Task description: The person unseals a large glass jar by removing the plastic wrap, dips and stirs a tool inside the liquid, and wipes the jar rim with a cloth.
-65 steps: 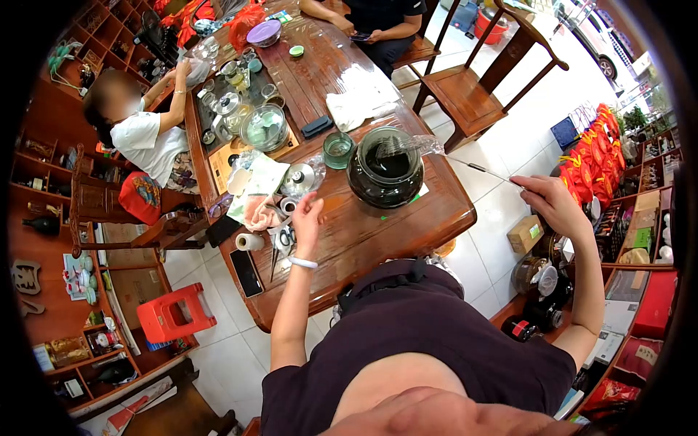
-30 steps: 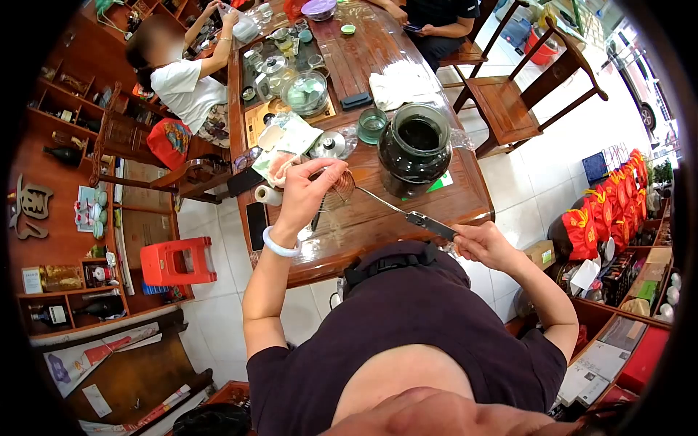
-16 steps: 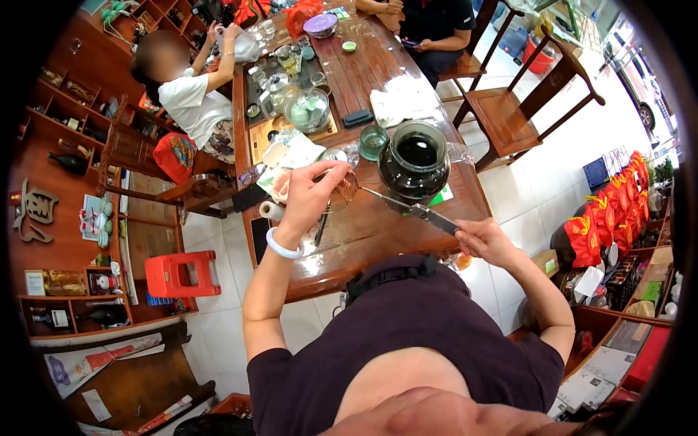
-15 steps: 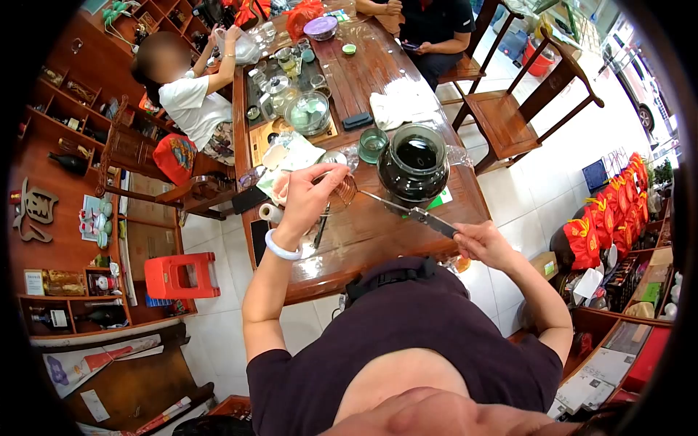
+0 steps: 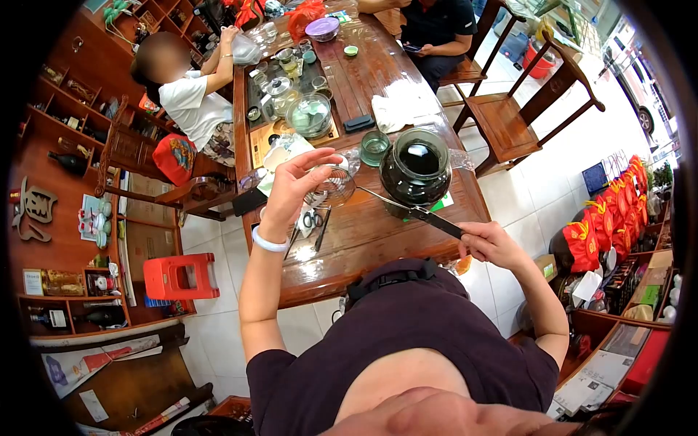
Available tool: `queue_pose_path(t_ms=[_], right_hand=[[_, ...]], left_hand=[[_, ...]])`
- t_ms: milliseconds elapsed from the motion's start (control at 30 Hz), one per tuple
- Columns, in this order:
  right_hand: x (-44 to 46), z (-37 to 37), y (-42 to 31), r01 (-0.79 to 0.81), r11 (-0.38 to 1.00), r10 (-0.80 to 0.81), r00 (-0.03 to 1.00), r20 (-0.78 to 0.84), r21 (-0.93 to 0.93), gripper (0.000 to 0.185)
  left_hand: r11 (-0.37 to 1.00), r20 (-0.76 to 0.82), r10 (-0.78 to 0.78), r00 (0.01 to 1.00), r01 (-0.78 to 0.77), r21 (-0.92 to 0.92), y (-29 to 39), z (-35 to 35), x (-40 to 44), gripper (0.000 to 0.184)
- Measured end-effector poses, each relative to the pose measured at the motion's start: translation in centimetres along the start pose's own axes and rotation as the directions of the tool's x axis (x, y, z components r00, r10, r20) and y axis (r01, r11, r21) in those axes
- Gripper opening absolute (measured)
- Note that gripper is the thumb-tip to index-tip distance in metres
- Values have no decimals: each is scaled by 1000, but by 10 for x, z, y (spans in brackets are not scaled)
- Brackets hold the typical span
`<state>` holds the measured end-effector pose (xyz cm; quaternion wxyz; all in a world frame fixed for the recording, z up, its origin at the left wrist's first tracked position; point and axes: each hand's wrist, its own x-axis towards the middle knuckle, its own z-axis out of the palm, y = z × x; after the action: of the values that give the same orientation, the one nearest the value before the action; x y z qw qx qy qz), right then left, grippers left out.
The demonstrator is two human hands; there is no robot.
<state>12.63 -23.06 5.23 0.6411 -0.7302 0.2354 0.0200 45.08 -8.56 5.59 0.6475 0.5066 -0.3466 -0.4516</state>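
Note:
My right hand [image 5: 487,243] is closed round the black handle of a wire strainer [image 5: 334,187], whose metal stem reaches left across the table. Its round wire basket hangs in the air beside my left hand [image 5: 294,187]. That hand has its fingers stretched and apart at the basket's left edge; whether a fingertip touches the wire I cannot tell. Just beyond the stem stands a wide-mouthed glass jar [image 5: 415,182], full of something dark. A green-tinted glass cup [image 5: 374,148] is left of the jar. Scissors [image 5: 313,219] and a black pen [image 5: 322,229] lie below the basket.
White cloths [image 5: 400,109], a dark case [image 5: 358,123] and a covered glass bowl [image 5: 309,115] sit farther up the wooden table [image 5: 363,254]. A person in white [image 5: 193,102] handles a plastic bag at left. Another sits at the far right, near a wooden chair [image 5: 509,120].
My left hand's fingers have spread from a pinch at the basket, and the hand has shifted slightly left and down. The basket has moved a little left and now shows its round shape.

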Motion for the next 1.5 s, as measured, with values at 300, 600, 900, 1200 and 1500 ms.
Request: queue_pose_path(t_ms=[300,600,900,1200,1500], right_hand=[[7,19,10,8,988,3,997,-72,154,28],[20,40,21,-17,983,25,999,-40,183,28],[8,26,5,40,999,-38,988,-153,15,28],[-55,-45,-67,-248,901,54,878,-476,-355,26],[-47,-63,-117,-329,620,-6,906,-423,-713,19]], left_hand=[[855,-14,-12,1000,3,-519,-92,21,-19,51],[880,-177,-83,981,-11,-475,-79,60,-16,22],[863,21,37,999,-22,-505,-80,70,-6,33],[863,-10,-145,989,122,-490,-105,57,-8,27],[808,-98,-252,963,154,-568,-125,45,-10,18]])
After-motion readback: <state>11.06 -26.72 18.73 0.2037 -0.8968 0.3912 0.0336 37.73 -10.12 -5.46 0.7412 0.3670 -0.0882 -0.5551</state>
